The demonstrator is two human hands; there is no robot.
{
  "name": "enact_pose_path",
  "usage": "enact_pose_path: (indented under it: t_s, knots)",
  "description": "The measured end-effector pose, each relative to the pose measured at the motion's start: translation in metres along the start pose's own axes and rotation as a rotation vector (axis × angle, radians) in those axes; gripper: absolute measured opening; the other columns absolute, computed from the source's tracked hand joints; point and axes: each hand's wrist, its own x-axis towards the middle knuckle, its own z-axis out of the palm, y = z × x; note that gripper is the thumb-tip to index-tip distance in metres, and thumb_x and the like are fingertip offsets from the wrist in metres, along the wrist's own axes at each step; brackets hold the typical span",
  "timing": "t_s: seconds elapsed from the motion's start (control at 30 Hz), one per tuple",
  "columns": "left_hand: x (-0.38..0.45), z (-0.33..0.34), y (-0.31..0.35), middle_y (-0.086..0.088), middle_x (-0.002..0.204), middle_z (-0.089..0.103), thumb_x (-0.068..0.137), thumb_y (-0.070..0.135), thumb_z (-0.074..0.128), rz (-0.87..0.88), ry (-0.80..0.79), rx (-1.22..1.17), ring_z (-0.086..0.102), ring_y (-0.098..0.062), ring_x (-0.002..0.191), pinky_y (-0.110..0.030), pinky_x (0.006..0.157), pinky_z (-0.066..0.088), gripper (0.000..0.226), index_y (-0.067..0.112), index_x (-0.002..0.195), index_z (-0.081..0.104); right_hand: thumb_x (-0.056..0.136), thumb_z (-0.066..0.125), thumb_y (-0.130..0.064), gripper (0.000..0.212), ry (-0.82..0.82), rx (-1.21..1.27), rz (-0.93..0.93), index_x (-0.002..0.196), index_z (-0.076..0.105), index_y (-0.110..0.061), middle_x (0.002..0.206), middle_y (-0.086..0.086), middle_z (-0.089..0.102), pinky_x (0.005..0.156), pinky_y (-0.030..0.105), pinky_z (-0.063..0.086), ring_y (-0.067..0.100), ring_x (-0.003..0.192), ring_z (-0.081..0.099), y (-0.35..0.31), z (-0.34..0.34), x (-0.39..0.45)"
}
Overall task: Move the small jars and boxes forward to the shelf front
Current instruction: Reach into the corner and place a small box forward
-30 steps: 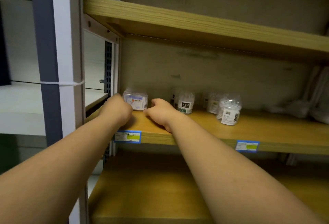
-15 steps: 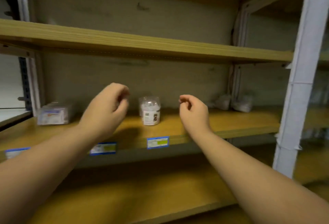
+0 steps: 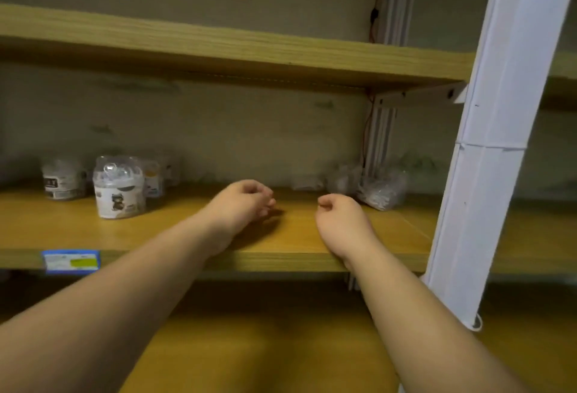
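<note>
Both hands — left hand [image 3: 240, 205], right hand [image 3: 338, 217] — hover over the shelf [image 3: 296, 236], fingers loosely curled, holding nothing; clear jar [image 3: 119, 186] left; blurred plastic bags [image 3: 382, 189] behind.

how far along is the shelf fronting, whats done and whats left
One cartoon-label jar stands ahead of the others, though not at the shelf edge. Left hand and right hand hold nothing. The dark-label jar and clear plastic bags remain near the back wall.
</note>
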Motion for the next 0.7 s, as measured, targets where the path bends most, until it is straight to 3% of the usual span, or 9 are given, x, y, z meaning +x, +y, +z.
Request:
enact_pose_path:
  t_s: [0.1, 0.3, 0.4, 0.47, 0.57, 0.63, 0.7]
  knots:
    - [-0.005, -0.014, 0.004, -0.020, 0.112, 0.065, 0.102, 0.003, 0.046, -0.040, 0.017, -0.288, 0.064, -0.024, 0.110, -0.033, 0.099, 0.051, 0.017, 0.003, 0.104, 0.063, 0.099, 0.046, -0.019, 0.046, -0.046, 0.009, -0.035, 0.145, 0.049, -0.026, 0.141, -0.005, 0.056, 0.084, 0.033, 0.052, 0.019, 0.108, 0.060, 0.000, -0.003, -0.004]
    - [-0.012, -0.006, 0.001, -0.013, 0.108, 0.067, 0.100, 0.000, 0.049, 0.007, -0.001, -0.131, 0.064, -0.020, 0.108, -0.031, 0.101, 0.048, 0.018, 0.004, 0.100, 0.066, 0.095, 0.045, -0.012, 0.053, -0.140, -0.172, -0.067, 0.148, 0.043, -0.020, 0.150, 0.001, 0.046, 0.088, 0.032, 0.045, 0.028, 0.125, 0.053, -0.010, -0.009, -0.015]
    - [-0.009, -0.002, 0.003, -0.015, 0.105, 0.064, 0.100, -0.002, 0.047, -0.007, 0.024, -0.140, 0.061, -0.022, 0.109, -0.030, 0.100, 0.048, 0.019, 0.004, 0.098, 0.065, 0.094, 0.043, -0.007, 0.050, -0.252, -0.230, -0.044, 0.143, 0.046, -0.011, 0.145, 0.011, 0.047, 0.090, 0.034, 0.046, 0.033, 0.121, 0.054, -0.017, -0.016, -0.012]
    - [0.001, 0.000, 0.006, -0.015, 0.113, 0.066, 0.099, 0.001, 0.052, -0.047, 0.020, 0.044, 0.062, -0.024, 0.112, -0.035, 0.105, 0.047, 0.017, 0.008, 0.101, 0.067, 0.096, 0.043, -0.005, 0.040, -0.341, -0.212, -0.013, 0.134, 0.051, -0.003, 0.132, 0.019, 0.055, 0.086, 0.037, 0.051, 0.030, 0.098, 0.059, -0.021, -0.021, 0.003]
    - [0.020, 0.001, 0.011, -0.007, 0.115, 0.069, 0.096, 0.017, 0.062, -0.096, -0.013, 0.449, 0.064, -0.021, 0.107, -0.037, 0.101, 0.049, 0.028, 0.018, 0.124, 0.064, 0.096, 0.048, -0.003, 0.036, -0.390, -0.198, -0.008, 0.130, 0.054, 0.006, 0.127, 0.025, 0.059, 0.075, 0.035, 0.043, 0.019, 0.063, 0.045, -0.027, -0.012, 0.034]
    - [0.037, 0.006, 0.010, -0.003, 0.128, 0.063, 0.095, 0.026, 0.062, -0.056, -0.032, 0.665, 0.060, -0.021, 0.114, -0.035, 0.103, 0.045, 0.042, 0.023, 0.137, 0.056, 0.096, 0.049, -0.003, 0.037, -0.385, -0.229, -0.008, 0.131, 0.053, 0.007, 0.123, 0.025, 0.060, 0.077, 0.033, 0.045, 0.024, 0.069, 0.051, -0.029, 0.000, 0.056]
    - [0.060, 0.013, 0.005, -0.006, 0.143, 0.054, 0.098, 0.029, 0.055, 0.041, -0.063, 0.899, 0.053, -0.025, 0.127, -0.031, 0.105, 0.040, 0.047, 0.023, 0.144, 0.049, 0.099, 0.044, -0.006, 0.038, -0.377, -0.299, 0.012, 0.135, 0.051, 0.006, 0.127, 0.023, 0.057, 0.090, 0.036, 0.051, 0.033, 0.103, 0.060, -0.032, 0.011, 0.076]
